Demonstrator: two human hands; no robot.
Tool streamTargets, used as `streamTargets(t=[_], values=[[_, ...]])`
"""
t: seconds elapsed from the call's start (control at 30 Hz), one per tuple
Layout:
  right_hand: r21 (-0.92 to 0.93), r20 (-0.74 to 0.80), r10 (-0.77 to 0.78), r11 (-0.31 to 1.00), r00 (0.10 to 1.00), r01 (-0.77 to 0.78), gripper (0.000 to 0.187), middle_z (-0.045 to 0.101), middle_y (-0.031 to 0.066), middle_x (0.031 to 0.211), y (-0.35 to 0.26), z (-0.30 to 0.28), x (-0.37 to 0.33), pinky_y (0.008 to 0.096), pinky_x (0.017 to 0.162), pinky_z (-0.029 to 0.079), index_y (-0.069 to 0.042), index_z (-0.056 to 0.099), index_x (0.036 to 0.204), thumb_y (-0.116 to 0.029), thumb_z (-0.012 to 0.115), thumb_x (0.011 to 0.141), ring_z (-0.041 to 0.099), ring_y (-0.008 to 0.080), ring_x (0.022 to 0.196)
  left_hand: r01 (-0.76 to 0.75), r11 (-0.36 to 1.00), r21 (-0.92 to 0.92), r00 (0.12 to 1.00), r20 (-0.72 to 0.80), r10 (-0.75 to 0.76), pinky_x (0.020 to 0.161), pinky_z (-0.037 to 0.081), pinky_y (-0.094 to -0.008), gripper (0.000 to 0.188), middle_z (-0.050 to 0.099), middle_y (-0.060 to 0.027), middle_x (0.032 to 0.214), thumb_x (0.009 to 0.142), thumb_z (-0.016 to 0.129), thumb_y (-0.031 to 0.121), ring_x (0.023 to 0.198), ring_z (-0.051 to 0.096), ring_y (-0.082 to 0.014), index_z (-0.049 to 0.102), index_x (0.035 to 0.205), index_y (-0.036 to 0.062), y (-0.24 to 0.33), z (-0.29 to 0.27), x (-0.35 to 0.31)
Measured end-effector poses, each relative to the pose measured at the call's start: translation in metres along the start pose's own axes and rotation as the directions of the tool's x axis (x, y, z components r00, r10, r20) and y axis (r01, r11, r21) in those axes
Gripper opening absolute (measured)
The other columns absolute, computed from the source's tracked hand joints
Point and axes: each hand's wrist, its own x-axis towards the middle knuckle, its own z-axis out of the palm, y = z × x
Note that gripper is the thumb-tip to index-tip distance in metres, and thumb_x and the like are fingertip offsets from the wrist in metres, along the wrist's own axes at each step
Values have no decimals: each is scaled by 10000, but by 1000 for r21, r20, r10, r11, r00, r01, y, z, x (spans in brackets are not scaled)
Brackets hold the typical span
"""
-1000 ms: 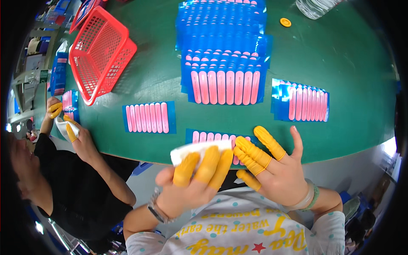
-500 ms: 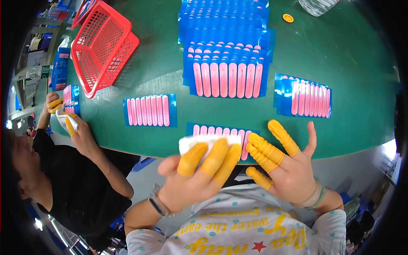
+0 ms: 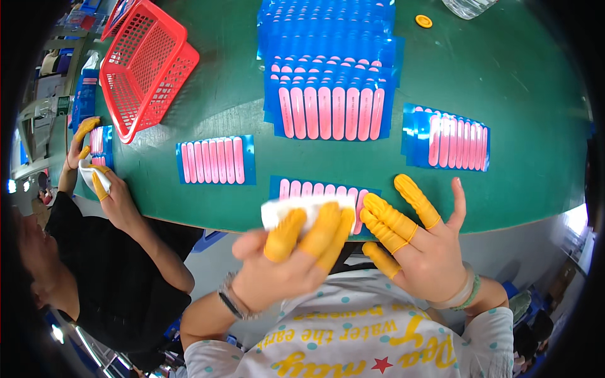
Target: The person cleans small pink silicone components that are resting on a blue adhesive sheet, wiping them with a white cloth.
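My left hand (image 3: pixel 283 261), with yellow finger cots on several fingers, presses a folded white cloth (image 3: pixel 275 213) onto a blue film sheet of pink rounded strips (image 3: pixel 308 188) at the table's near edge. The cloth and fingers cover the lower part of those strips. My right hand (image 3: pixel 430 252) also wears yellow finger cots. Its fingers are spread, and the tips of two rest at the right end of the same sheet. Beyond lies a large overlapping stack of similar sheets (image 3: pixel 331 113). A smaller stack (image 3: pixel 458 142) lies to the right, and another sheet (image 3: pixel 212 160) to the left.
A red plastic basket (image 3: pixel 179 82) stands at the far left of the green table (image 3: pixel 504 75). A yellow ring-shaped item (image 3: pixel 423 21) and a clear container (image 3: pixel 469 6) are at the back right. On the left a co-worker in black handles similar sheets with a white cloth (image 3: pixel 94 176).
The whole view has shifted slightly, so the table items appear a little further left and up. My hands keep nearly the same place. The co-worker's far hand has moved over their sheet.
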Motion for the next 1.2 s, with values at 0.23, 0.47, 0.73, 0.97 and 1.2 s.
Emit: streamTargets(t=[0.23,0.47,0.73,0.97,1.2], values=[[7,4,13,1000,1000,-13,418,660,-30,1286,-2,5,1,701,1120,107,-149,726,1133,-267,794,737,532,291,1311,-289,953,88,957,29,288,994,430,-309,313,693,-42,1217,796,640,94,1100,593,-190,764,1082,108,-6,-2,-7],[-6,-54,-25,1000,998,25,381,667,-27,1273,8,2,-6,699,1125,23,-140,734,1121,-263,781,763,533,286,1315,3,985,-171,1000,12,-1,1002,415,-310,327,703,-46,1184,769,640,129,1073,587,-201,761,1070,93,13,-3,-16],[-113,-95,-14,994,995,3,348,684,-43,1230,1,6,-9,705,1121,67,-148,745,1077,-269,781,754,547,266,1304,75,989,-130,997,2,-76,833,327,-389,384,669,10,1206,740,625,182,1046,537,-229,759,1097,130,-9,18,32],[-75,-110,21,997,994,-29,247,685,-45,1205,-4,9,-8,711,1092,134,-144,760,988,-257,745,769,572,224,1272,82,984,-157,994,79,-70,871,283,-376,386,669,43,1234,704,657,183,1029,539,-149,780,1070,186,20,-9,-18],[-76,-81,-16,997,997,10,361,673,-39,1248,0,21,-2,683,1125,114,-144,732,1064,-265,796,730,551,268,1291,48,998,-40,997,-53,-50,876,308,-357,389,667,21,1230,705,651,174,1040,544,-188,775,1074,171,-5,12,16]])
